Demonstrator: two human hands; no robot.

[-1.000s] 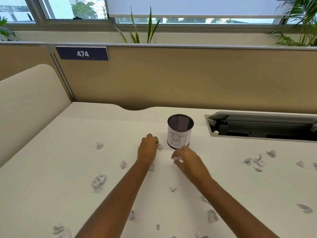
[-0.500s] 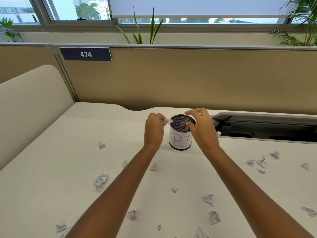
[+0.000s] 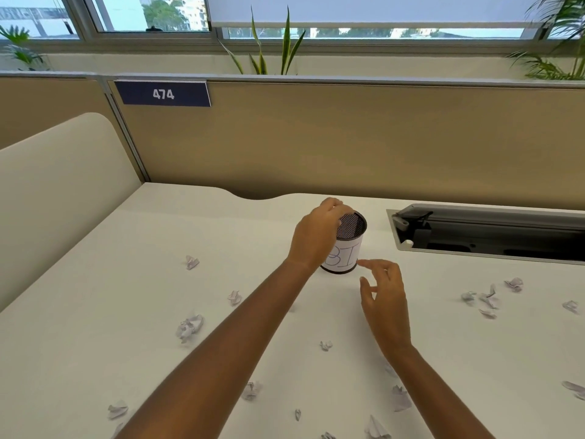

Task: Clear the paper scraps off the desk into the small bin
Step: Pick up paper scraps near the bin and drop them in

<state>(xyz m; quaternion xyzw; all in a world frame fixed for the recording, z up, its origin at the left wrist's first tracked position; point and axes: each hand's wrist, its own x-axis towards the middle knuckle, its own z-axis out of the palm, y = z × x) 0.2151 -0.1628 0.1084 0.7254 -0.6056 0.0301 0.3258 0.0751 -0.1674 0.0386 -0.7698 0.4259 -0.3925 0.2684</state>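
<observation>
White laminate forms the desk (image 3: 95,312), across which crumpled paper scraps are scattered. The small bin (image 3: 348,245), a black mesh cylinder wrapped in a white label with blue handwritten letters, is seen standing upright near the middle of the desk, just left of a recessed cable tray (image 3: 493,232) set into the surface. The left hand (image 3: 316,236) is held over the bin's left rim, its fingers bunched together and pointed down at the opening; whether a scrap is pinched between them cannot be told, since the fingertips are turned away from the camera. The right hand (image 3: 384,299) is held just in front and to the right of the bin, close to the desk, with fingers spread loosely apart and nothing held in them. On the left half of the desk, one scrap (image 3: 191,262) is seen well apart from the bin, another (image 3: 234,297) lies beside the left forearm, and a larger crumpled wad (image 3: 189,327) lies nearer the front. A small piece (image 3: 325,345) is found between the two forearms, and more pieces (image 3: 251,390) lie toward the near edge. On the right, a cluster of scraps (image 3: 487,301) is gathered in front of the cable tray. A beige partition (image 3: 348,137) bearing a blue plate marked 474 (image 3: 163,94) is seen behind the desk, with leafy plants (image 3: 269,49) and windows above it.
</observation>
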